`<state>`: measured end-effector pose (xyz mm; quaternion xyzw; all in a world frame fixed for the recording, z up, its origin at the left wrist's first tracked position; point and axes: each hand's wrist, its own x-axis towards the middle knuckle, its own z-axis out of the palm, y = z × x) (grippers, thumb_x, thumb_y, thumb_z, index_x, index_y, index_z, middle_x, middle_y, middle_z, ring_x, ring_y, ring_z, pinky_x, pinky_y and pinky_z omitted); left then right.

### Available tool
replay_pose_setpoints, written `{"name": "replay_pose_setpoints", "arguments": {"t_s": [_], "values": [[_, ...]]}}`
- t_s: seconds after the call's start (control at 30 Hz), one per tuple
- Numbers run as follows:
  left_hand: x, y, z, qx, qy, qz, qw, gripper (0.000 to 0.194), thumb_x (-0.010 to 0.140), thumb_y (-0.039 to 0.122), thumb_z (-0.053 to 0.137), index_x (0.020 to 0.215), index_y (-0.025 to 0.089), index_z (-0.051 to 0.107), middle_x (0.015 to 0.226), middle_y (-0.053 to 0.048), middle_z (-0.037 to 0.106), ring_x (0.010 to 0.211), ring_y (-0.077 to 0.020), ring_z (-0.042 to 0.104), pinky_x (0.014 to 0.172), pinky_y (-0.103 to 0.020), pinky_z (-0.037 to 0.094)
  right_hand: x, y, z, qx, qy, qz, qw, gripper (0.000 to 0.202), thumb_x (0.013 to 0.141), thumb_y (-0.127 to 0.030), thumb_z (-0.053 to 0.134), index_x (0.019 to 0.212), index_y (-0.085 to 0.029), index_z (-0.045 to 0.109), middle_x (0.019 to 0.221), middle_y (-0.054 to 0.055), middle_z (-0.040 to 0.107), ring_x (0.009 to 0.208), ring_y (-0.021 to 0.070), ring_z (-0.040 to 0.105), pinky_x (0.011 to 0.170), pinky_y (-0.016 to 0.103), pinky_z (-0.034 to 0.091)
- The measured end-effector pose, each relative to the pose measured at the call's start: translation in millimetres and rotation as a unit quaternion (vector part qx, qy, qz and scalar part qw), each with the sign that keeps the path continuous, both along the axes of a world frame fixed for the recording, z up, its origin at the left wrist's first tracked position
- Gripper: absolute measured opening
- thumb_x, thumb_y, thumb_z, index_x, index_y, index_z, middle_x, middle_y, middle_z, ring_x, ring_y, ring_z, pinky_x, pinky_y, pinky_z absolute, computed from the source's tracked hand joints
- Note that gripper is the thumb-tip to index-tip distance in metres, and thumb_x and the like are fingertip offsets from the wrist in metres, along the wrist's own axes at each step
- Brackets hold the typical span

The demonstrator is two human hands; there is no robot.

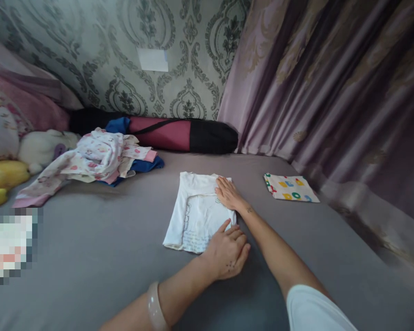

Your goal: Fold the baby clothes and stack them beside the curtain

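Lying on the grey sheet, the white garment [200, 207] bears small, unreadable script; the right hand [229, 194] presses it, nearly flat, while the left [227, 250], half-curled, touches its near-right edge. Colourful letters mark the folded cloth [291, 187] off right.

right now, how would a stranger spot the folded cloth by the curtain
On the grey bedsheet, look right, toward the purple curtain. The small folded cloth lies there, cream; bright printed letters set it apart from the folded white garment.
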<state>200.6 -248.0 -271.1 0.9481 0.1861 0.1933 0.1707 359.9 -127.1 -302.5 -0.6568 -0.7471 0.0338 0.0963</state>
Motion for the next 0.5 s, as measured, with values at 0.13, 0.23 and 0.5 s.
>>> {"name": "replay_pose_setpoints", "arguments": {"t_s": [0.13,0.23,0.5], "values": [[-12,33,17.3,-0.027,-0.002,0.109,0.994,0.046,0.099,0.032,0.023,0.088,0.018,0.065,0.091,-0.007,0.071,0.094,-0.0170,0.065,0.112,-0.040,0.028,3,0,3.7,-0.049,-0.003,-0.018,0.999,0.053,0.098,-0.034,0.029,0.146,-0.011,0.032,0.155,0.014,0.024,0.144,0.0246,0.018,0.115,0.047,0.014],[-39,75,21.4,-0.012,0.020,0.222,0.975,0.034,0.097,0.027,0.032,0.098,0.017,0.064,0.099,-0.009,0.071,0.099,-0.0199,0.064,0.110,-0.043,0.031,-5,5,18.0,-0.049,0.013,-0.033,0.998,0.047,0.098,-0.031,0.031,0.140,-0.014,0.042,0.151,0.015,0.034,0.141,0.0247,0.027,0.114,0.050,0.014],[-98,133,-14.5,-0.064,0.120,0.304,0.943,0.046,0.093,0.024,0.037,0.139,0.017,0.040,0.151,-0.014,0.035,0.140,-0.0286,0.030,0.112,-0.052,0.026,-62,45,28.0,0.017,0.034,-0.012,0.999,0.038,0.094,-0.015,0.036,0.127,-0.020,0.055,0.131,0.010,0.057,0.122,0.0223,0.049,0.107,0.040,0.026]]}}
